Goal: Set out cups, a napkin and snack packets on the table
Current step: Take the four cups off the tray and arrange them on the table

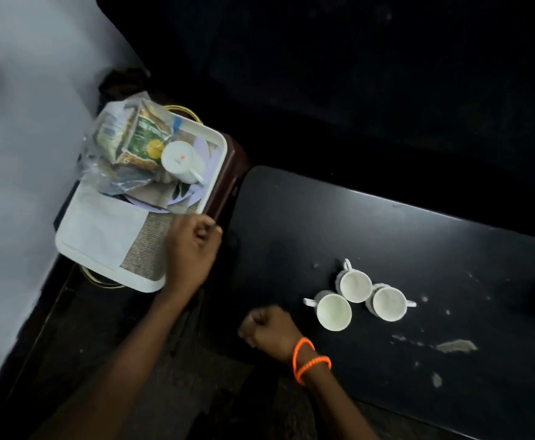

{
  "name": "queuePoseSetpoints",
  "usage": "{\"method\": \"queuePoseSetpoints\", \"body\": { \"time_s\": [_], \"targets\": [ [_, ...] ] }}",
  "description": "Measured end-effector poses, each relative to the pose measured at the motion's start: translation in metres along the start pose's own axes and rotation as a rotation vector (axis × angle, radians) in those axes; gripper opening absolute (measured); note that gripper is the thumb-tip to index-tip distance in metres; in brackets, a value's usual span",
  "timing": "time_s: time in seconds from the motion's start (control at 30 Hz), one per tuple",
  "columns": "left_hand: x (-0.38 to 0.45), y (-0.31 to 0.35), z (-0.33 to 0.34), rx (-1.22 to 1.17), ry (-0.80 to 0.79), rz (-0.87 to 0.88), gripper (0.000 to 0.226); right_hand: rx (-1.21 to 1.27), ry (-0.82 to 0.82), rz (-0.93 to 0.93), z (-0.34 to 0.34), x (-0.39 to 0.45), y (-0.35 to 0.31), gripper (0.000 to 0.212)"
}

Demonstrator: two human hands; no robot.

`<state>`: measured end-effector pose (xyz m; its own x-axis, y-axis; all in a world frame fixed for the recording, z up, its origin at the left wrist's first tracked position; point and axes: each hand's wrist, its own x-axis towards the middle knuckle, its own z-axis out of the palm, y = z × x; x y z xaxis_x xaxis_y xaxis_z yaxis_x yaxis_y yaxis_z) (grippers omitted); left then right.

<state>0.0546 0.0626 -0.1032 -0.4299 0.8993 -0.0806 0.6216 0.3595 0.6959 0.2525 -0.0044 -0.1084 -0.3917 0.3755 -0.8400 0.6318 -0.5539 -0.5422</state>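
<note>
Three white cups stand upright in a cluster on the black table (386, 236): one at the front left (334, 312), one behind it (355, 286), one to the right (389, 303). A fourth white cup (180, 161) lies upside down on the white tray (101, 274) at the left, beside snack packets (132, 138) in a clear plastic bag. A white napkin (107, 230) lies flat on the tray. My left hand (191, 246) is at the tray's right rim, fingers curled, holding nothing that I can see. My right hand (270, 331), with orange wristbands, is a fist near the table's front edge.
The tray rests on a small dark red stand (228, 185) with a brass-coloured rim, next to a pale wall (21, 138). The black table has worn pale patches (456, 346) at the front right. The floor below is dark.
</note>
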Motion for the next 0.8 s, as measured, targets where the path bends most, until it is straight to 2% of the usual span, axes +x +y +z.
{"method": "queuePoseSetpoints", "body": {
  "time_s": [0.1,0.17,0.2,0.27,0.37,0.5,0.67,0.8],
  "targets": [
    [0.059,-0.005,-0.021,-0.083,0.211,-0.259,0.030,-0.047,0.251,-0.223,-0.017,0.032,-0.070,0.024],
    [0.088,-0.005,-0.029,-0.211,0.223,-0.442,0.045,-0.059,0.394,-0.350,-0.026,0.051,-0.118,0.010],
    [0.099,-0.004,-0.031,-0.311,0.202,-0.533,0.048,-0.048,0.454,-0.408,-0.030,0.061,-0.140,0.011],
    [0.114,0.002,-0.033,-0.591,0.125,-0.664,0.048,-0.052,0.546,-0.497,-0.038,0.079,-0.180,0.031],
    [0.118,0.013,-0.034,-0.790,0.040,-0.736,0.055,-0.032,0.529,-0.471,-0.043,0.102,-0.216,0.052],
    [0.119,0.016,-0.029,-0.880,0.080,-0.750,0.055,0.062,0.441,-0.377,-0.041,0.120,-0.225,0.071],
    [0.119,0.017,-0.034,-1.054,0.121,-0.804,0.056,0.395,0.404,-0.401,-0.043,0.115,-0.209,0.047],
    [0.109,0.017,-0.042,-1.129,0.079,-0.719,0.044,0.629,0.316,-0.475,-0.049,0.098,-0.202,0.030]
  ]
}}
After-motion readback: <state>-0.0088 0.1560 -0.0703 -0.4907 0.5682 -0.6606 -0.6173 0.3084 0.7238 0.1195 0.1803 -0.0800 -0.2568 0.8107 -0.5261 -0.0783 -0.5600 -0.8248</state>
